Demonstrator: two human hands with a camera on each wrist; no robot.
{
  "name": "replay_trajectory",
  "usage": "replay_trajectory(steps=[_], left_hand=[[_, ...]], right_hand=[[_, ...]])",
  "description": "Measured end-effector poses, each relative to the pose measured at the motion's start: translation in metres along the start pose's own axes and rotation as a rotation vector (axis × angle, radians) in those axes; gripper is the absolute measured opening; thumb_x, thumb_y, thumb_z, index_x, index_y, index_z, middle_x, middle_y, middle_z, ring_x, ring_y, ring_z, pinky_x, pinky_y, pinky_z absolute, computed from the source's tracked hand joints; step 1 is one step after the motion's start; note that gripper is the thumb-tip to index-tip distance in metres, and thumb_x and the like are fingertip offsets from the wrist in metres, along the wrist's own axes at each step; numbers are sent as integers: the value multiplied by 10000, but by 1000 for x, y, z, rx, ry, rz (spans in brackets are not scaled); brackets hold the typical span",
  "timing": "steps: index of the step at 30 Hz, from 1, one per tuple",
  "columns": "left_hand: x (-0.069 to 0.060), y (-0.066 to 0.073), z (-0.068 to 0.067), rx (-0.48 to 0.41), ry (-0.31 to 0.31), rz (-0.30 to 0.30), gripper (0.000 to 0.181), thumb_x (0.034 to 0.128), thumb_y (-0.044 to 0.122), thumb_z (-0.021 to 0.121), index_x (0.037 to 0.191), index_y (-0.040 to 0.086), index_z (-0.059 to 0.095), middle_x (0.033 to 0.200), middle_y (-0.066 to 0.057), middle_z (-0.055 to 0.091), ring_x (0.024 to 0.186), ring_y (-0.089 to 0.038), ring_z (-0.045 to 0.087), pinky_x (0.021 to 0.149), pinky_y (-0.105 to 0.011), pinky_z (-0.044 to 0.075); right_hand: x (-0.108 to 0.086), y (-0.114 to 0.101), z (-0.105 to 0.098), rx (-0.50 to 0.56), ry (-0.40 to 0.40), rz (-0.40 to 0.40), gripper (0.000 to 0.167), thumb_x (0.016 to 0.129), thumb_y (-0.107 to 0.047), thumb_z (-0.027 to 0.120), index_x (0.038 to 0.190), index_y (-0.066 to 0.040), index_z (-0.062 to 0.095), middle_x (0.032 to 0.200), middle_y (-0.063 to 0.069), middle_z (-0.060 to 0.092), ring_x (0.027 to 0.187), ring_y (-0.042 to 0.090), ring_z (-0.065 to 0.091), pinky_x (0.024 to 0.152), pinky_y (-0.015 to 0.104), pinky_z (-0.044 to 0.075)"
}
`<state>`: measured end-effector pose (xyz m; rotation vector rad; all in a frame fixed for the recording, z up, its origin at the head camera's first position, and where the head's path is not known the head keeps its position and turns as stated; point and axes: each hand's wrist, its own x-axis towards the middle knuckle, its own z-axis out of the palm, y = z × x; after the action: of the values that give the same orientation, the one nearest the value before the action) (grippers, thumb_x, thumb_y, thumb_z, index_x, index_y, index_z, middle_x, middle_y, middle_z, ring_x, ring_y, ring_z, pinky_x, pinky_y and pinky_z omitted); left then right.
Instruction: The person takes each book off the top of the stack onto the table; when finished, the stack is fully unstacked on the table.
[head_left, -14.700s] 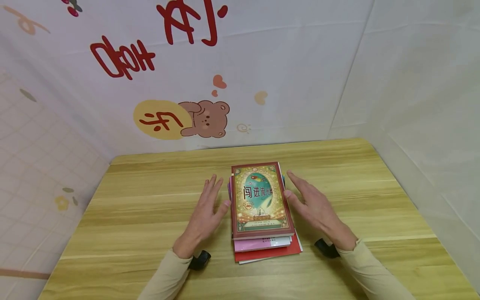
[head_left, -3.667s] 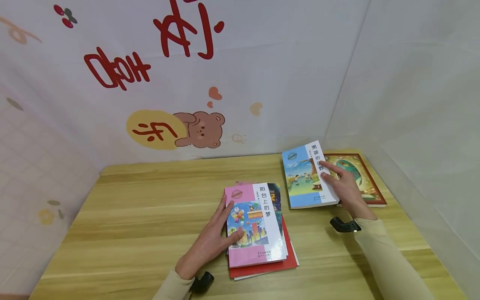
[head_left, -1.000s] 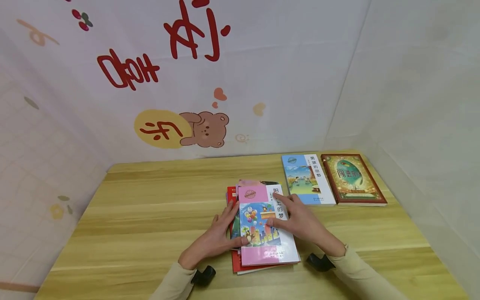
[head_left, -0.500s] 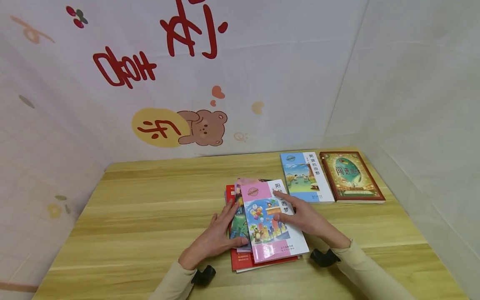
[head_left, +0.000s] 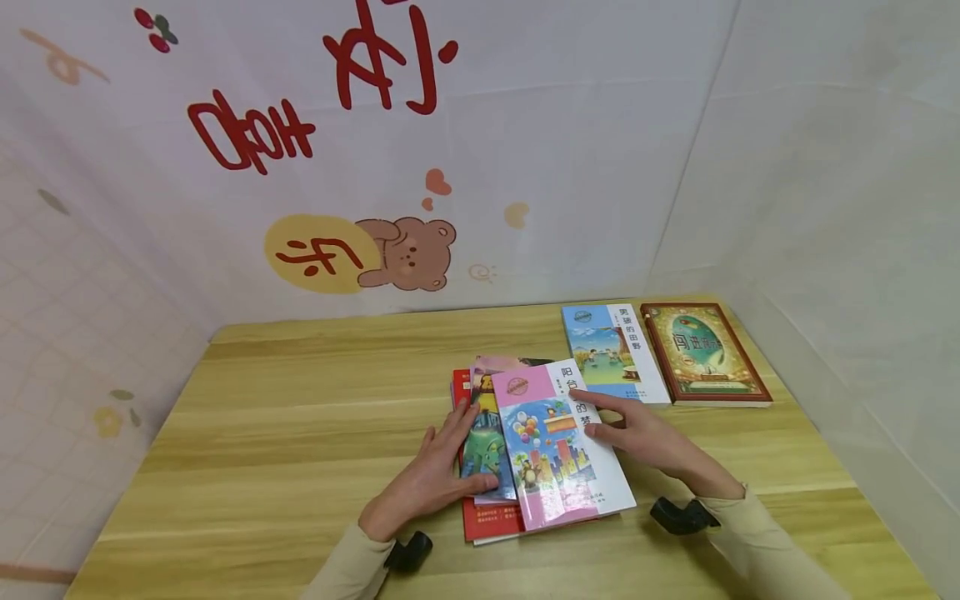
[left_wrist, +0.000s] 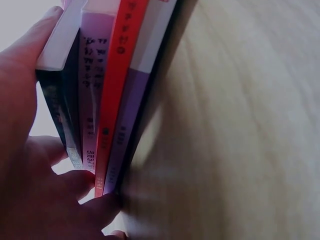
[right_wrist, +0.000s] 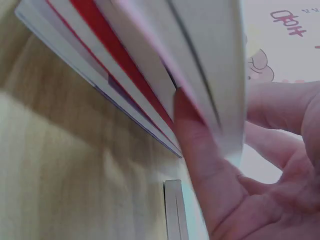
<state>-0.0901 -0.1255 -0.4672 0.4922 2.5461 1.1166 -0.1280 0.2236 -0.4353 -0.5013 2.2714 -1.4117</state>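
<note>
My right hand (head_left: 660, 442) pinches the right edge of a pink and white paperback book (head_left: 551, 454), which lies askew over the stack. In the right wrist view one finger (right_wrist: 197, 145) reaches beneath this book (right_wrist: 220, 65). Below it shows a book with a green animal on a dark cover (head_left: 486, 450), then a larger red book (head_left: 491, 521). My left hand (head_left: 427, 483) rests along the stack's left side, thumb on the dark cover. In the left wrist view its fingers touch several spines, including a red spine (left_wrist: 116, 85).
A blue and white book (head_left: 603, 358) and a brown-red book with a gold cover (head_left: 701, 350) lie side by side at the table's back right. White cloth walls (head_left: 600, 167) stand behind and beside the wooden table (head_left: 300, 400).
The brown-red and blue books went from the stack to the back right. In the last second my right hand slid the pink book rightward, uncovering the dark book; my left hand stayed.
</note>
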Motion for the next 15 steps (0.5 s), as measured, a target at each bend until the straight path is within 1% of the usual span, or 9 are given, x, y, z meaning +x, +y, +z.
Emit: replay_trajectory(steps=[2, 4, 5, 6, 8, 9, 11, 13, 15], left_hand=[[1, 1, 1, 0, -1, 2, 1054, 882, 578, 762, 1677, 199, 185, 1736, -114, 79, 1563, -375, 188, 1249, -607, 21], [2, 1, 1, 0, -2, 1, 1054, 880, 578, 764, 1677, 199, 186, 1737, -113, 77, 1563, -378, 186, 1248, -609, 21], [1, 1, 1, -2, -1, -1, 1056, 880, 577, 765, 1677, 199, 185, 1737, -113, 75, 1563, -381, 184, 1248, -611, 19], [1, 1, 1, -3, 1, -2, 1056, 879, 576, 766, 1677, 200, 186, 1737, -114, 75, 1562, -384, 183, 1246, -615, 17], [1, 1, 1, -6, 5, -3, 1060, 879, 568, 771, 1677, 193, 182, 1736, -122, 73, 1562, -391, 177, 1243, -624, 16], [2, 1, 1, -5, 6, -3, 1061, 880, 564, 772, 1677, 190, 180, 1735, -126, 73, 1563, -392, 174, 1242, -627, 16], [2, 1, 1, -9, 4, -1, 1067, 880, 559, 774, 1678, 188, 170, 1735, -128, 70, 1564, -388, 167, 1240, -631, 16], [3, 0, 1, -11, 5, 6, 1067, 881, 554, 775, 1678, 180, 172, 1732, -139, 78, 1562, -395, 171, 1235, -644, 26], [2, 0, 0, -9, 6, 3, 1067, 881, 561, 772, 1679, 188, 170, 1733, -134, 80, 1562, -391, 176, 1238, -638, 30]], right_hand=[[-3, 3, -2, 0, 13, -14, 552, 1046, -222, 640, 1563, -121, 476, 1618, 265, 340, 1003, 228, 701, 799, 299, 576], [-5, 5, -3, 12, 24, -35, 550, 1045, -221, 643, 1558, -109, 481, 1624, 257, 339, 966, 220, 699, 801, 281, 555], [-6, 5, -3, 23, 32, -40, 547, 1045, -218, 643, 1557, -107, 483, 1612, 253, 361, 870, 180, 693, 793, 276, 549], [-7, 5, -3, 40, 38, -47, 547, 1045, -212, 641, 1557, -102, 481, 1608, 254, 367, 821, 177, 687, 780, 272, 543], [-9, 5, -4, 55, 58, -58, 546, 1044, -213, 644, 1556, -106, 485, 1569, 244, 419, 654, 115, 585, 746, 271, 520], [-11, 5, -4, 62, 69, -56, 546, 1045, -218, 643, 1557, -113, 486, 1563, 230, 429, 623, 108, 538, 738, 275, 513], [-14, 4, -6, 79, 91, -45, 545, 1046, -234, 642, 1558, -131, 488, 1562, 202, 437, 657, 100, 544, 761, 273, 533], [-17, 5, -7, 99, 110, -29, 546, 1045, -252, 644, 1558, -145, 490, 1583, 174, 423, 791, 124, 614, 799, 275, 551], [-18, 6, -8, 118, 114, -14, 549, 1050, -262, 636, 1565, -151, 480, 1631, 158, 366, 1016, 176, 659, 858, 283, 568]])
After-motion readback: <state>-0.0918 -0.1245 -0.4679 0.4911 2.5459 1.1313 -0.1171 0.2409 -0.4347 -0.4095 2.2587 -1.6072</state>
